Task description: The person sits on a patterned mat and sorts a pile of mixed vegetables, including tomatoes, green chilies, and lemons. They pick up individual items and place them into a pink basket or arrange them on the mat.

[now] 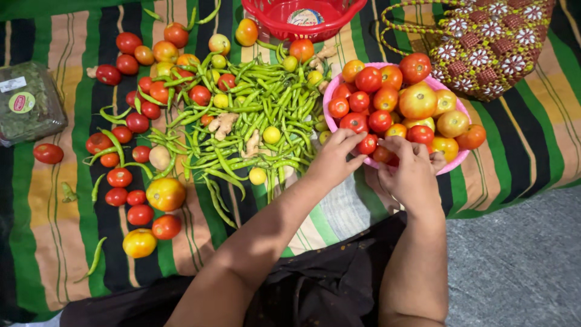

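Observation:
A pink bowl [331, 94] heaped with red, orange and yellow tomatoes [417, 100] sits on a striped cloth [57, 200]. My left hand [331, 160] reaches to the bowl's near rim, its fingertips on a small red tomato [367, 144]. My right hand [411, 172] is beside it at the rim, fingers curled around small tomatoes [382, 154]. A big pile of green chillies [260, 115] with ginger pieces [223, 124] and small limes lies left of the bowl. Loose tomatoes [139, 181] are scattered further left.
A red plastic basket [302, 18] stands at the top. A woven beaded bag [484, 42] lies top right. A clear box of greens [27, 103] is at the left edge. Grey floor [514, 260] shows bottom right.

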